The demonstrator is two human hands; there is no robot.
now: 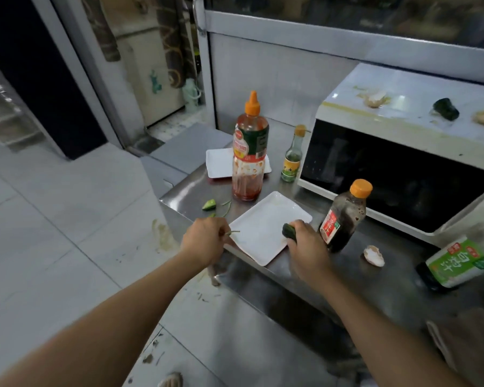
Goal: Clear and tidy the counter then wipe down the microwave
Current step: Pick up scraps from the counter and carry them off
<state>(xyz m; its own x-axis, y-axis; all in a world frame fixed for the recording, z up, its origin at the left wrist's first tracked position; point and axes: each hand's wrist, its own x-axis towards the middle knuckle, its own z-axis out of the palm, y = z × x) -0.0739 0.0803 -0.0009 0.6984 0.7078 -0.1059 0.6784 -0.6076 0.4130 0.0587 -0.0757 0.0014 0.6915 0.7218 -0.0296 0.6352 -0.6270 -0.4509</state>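
Note:
A white square plate [266, 222] lies on the steel counter [299, 275] near its front edge. My left hand [204, 241] is closed on thin green stems [233, 232] at the plate's left corner. My right hand [305, 244] grips a dark green vegetable piece [288, 231] over the plate's right edge. A white microwave [403, 174] stands at the right, with eggshells [375, 98] and a green vegetable scrap [446, 108] on its stained top.
A red sauce bottle [249, 152], a small green bottle [292, 157] and a dark sauce bottle [344, 216] stand on the counter. A second white plate [218, 163] lies behind. A green scrap [209, 204], an eggshell [373, 255] and a lying green-labelled bottle [458, 263] are nearby.

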